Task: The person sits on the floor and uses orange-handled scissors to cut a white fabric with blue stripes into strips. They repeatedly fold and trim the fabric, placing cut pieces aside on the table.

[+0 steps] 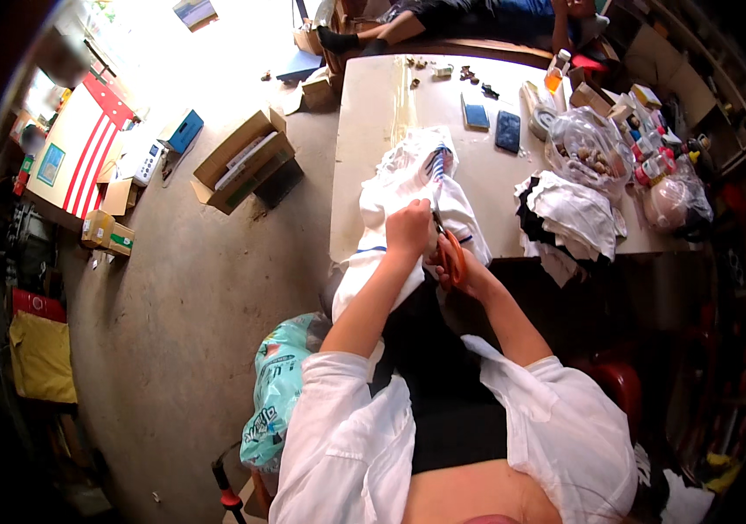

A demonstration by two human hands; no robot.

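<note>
A white garment (pixel 379 199) with blue striped trim lies bunched over the front left part of the table (pixel 373 96), and part of it hangs over the near edge. My left hand (pixel 409 229) is closed on the cloth near that edge. Just to its right, my right hand (pixel 474 278) grips orange-handled scissors (pixel 452 258). The scissors' blades point away from me, close beside my left hand and against the fabric. How far the blades are apart is too small to tell.
White and black cloth pieces (pixel 569 214) overhang the table's right front edge. Behind them are a clear plastic bag (pixel 588 148), bottles and a tape roll (pixel 541 122). A dark phone (pixel 507 131) lies mid-table. A teal bag (pixel 278 384) stands left of me; a person (pixel 443 17) lies beyond the table.
</note>
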